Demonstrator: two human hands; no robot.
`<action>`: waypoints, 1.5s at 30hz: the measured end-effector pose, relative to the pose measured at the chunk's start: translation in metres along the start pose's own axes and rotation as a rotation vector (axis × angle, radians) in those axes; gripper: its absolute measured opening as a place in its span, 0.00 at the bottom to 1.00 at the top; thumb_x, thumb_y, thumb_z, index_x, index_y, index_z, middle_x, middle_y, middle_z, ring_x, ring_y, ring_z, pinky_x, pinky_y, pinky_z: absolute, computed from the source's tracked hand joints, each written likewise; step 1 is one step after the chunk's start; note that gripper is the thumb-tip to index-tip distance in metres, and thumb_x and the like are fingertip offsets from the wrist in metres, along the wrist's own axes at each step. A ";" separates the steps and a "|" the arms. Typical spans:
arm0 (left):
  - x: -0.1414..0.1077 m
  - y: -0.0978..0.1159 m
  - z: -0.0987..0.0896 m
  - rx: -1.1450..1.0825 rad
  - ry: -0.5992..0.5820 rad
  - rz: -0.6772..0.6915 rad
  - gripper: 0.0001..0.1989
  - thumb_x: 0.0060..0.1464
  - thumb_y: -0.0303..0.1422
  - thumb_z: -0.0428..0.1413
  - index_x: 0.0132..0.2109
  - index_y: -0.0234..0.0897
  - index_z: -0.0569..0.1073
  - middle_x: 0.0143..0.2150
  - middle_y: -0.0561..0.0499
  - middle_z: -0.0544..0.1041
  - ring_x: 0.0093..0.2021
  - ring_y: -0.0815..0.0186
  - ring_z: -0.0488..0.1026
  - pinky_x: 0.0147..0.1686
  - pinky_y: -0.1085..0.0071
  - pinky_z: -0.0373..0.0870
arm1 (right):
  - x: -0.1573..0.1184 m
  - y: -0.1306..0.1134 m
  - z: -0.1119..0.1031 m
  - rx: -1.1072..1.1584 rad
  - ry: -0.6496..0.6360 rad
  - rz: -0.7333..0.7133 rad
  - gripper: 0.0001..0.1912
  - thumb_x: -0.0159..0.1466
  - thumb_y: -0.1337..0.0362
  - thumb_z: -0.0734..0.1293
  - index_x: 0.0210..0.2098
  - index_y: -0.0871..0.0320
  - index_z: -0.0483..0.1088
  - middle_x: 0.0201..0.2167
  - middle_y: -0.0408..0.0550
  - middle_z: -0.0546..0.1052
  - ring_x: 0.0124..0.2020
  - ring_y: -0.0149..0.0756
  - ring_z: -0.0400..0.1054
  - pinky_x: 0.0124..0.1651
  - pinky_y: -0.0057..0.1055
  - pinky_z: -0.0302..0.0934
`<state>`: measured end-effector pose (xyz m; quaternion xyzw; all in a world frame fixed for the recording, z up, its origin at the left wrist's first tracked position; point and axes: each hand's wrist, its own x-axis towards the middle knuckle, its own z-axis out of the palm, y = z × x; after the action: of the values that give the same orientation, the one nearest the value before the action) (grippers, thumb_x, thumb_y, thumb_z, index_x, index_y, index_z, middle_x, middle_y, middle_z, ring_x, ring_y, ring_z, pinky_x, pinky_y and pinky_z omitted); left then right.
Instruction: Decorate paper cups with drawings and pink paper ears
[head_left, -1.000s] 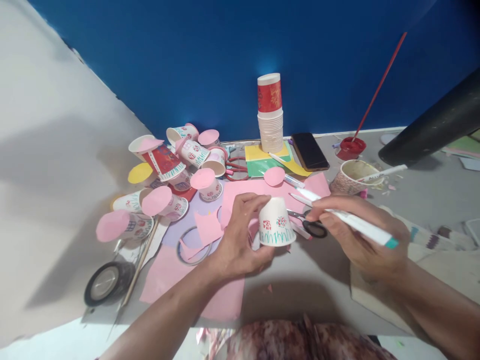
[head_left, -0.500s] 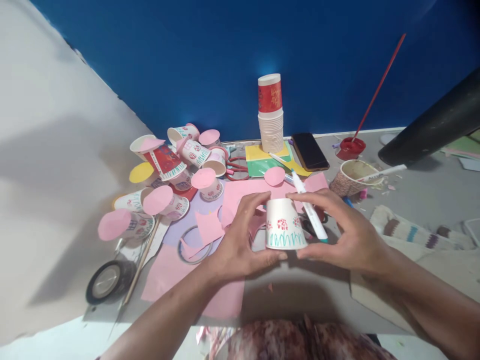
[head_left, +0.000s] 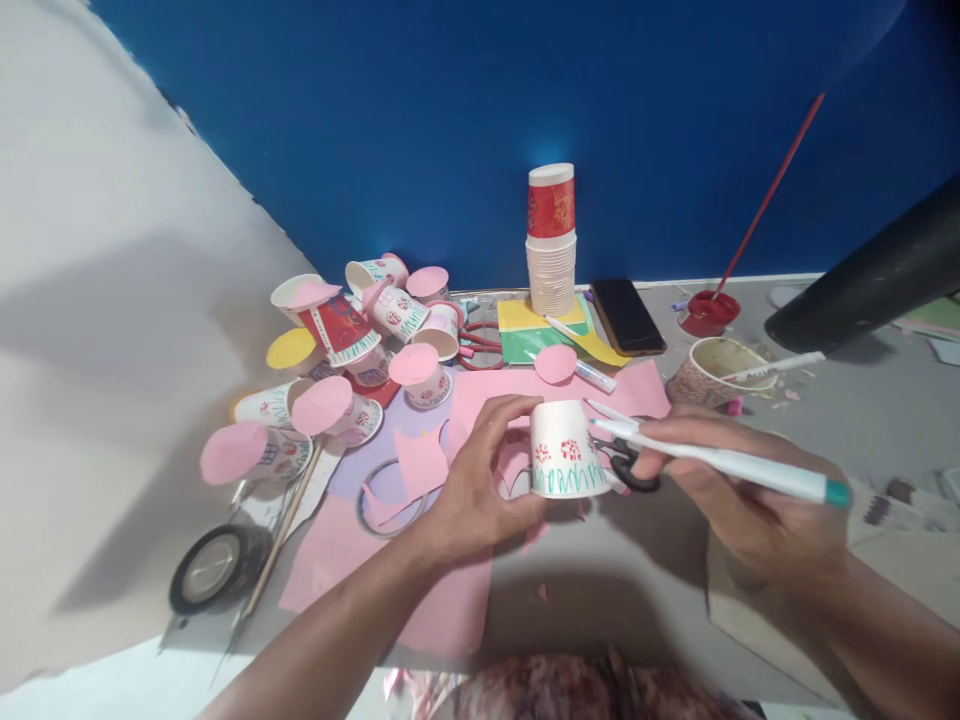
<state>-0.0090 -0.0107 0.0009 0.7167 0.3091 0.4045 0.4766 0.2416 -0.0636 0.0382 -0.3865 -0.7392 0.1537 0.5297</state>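
Observation:
My left hand (head_left: 480,480) grips a white paper cup (head_left: 559,430) from its left side, thumb low and fingers at the top. The cup is upside down, with red dotted flowers and a green zigzag around its wide rim. In my right hand (head_left: 757,500) is a white marker (head_left: 735,465) with a green end, held like a pen. Its tip points at the cup's right side; whether it touches I cannot tell. Behind the cup, black-handled scissors (head_left: 626,465) lie partly hidden. Pink paper (head_left: 472,395) and a pink paper circle (head_left: 556,364) lie beyond.
Several decorated cups with paper circles (head_left: 416,365) crowd the left. A cup stack (head_left: 553,270) stands at the back beside a phone (head_left: 627,316). To the right are a red pot (head_left: 709,312) and a patterned cup (head_left: 701,370). Black tape (head_left: 208,568) lies front left.
My right hand has let go of the cup and moved right. The marker has swung from near upright to slanting across, tip toward the cup. The left hand keeps its hold.

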 end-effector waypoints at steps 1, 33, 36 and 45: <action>0.000 0.000 0.000 0.012 -0.005 0.003 0.40 0.43 0.22 0.62 0.65 0.44 0.68 0.63 0.43 0.69 0.65 0.51 0.70 0.64 0.53 0.74 | 0.001 -0.001 0.000 0.021 -0.017 -0.024 0.22 0.66 0.76 0.70 0.56 0.50 0.78 0.33 0.46 0.84 0.32 0.42 0.78 0.37 0.41 0.72; 0.000 -0.002 0.001 -0.020 -0.005 0.033 0.41 0.43 0.20 0.61 0.65 0.47 0.69 0.62 0.45 0.68 0.64 0.54 0.68 0.63 0.57 0.73 | 0.000 0.000 -0.002 0.015 -0.079 0.067 0.11 0.68 0.73 0.68 0.45 0.53 0.77 0.32 0.43 0.81 0.33 0.35 0.75 0.34 0.35 0.70; 0.001 -0.001 0.001 -0.001 0.003 0.033 0.40 0.43 0.20 0.61 0.65 0.46 0.68 0.62 0.45 0.68 0.64 0.54 0.69 0.62 0.58 0.74 | 0.001 -0.001 0.000 0.016 -0.078 0.062 0.11 0.68 0.73 0.68 0.45 0.53 0.77 0.31 0.43 0.81 0.33 0.35 0.75 0.34 0.35 0.70; -0.001 -0.003 0.001 0.080 0.007 0.062 0.42 0.42 0.21 0.61 0.65 0.48 0.68 0.62 0.45 0.66 0.65 0.53 0.67 0.63 0.56 0.73 | 0.000 -0.003 0.001 0.027 -0.123 0.064 0.10 0.69 0.72 0.68 0.44 0.52 0.77 0.32 0.42 0.82 0.32 0.34 0.75 0.35 0.35 0.70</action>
<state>-0.0083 -0.0110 -0.0028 0.7427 0.3046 0.4090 0.4339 0.2399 -0.0651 0.0398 -0.3928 -0.7555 0.2039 0.4831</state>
